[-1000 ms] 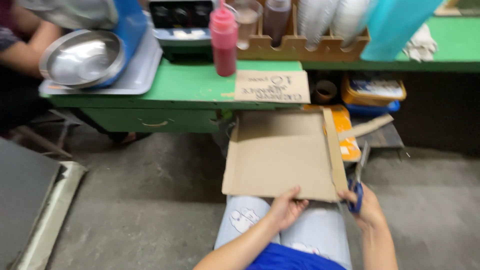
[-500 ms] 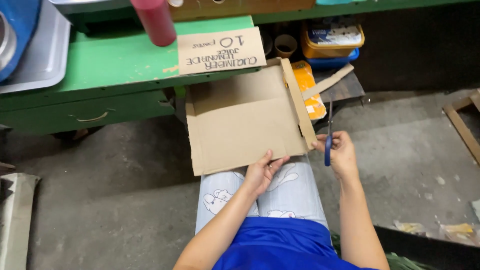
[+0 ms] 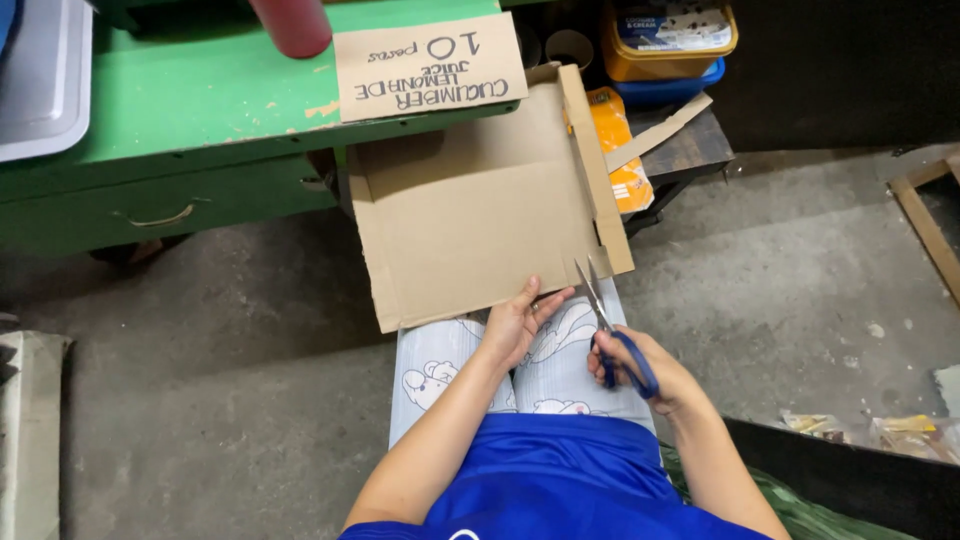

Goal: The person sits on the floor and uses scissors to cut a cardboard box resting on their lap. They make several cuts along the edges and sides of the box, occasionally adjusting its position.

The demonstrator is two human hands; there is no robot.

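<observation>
A large flat piece of brown cardboard with a folded-up flap on its right side rests on my knees and leans toward the green table. My left hand grips the cardboard's near edge from below. My right hand holds blue-handled scissors, their blades slightly apart and pointing at the cardboard's near right corner.
A handwritten cardboard sign lies on the table edge next to a red bottle and a metal tray. Yellow and blue tubs, a yellow packet and a cardboard strip sit behind the sheet. Concrete floor lies all around.
The view has tilted down and closer. My right hand has brought the scissors from beside the cardboard to its near right corner. My left hand stays on the near edge.
</observation>
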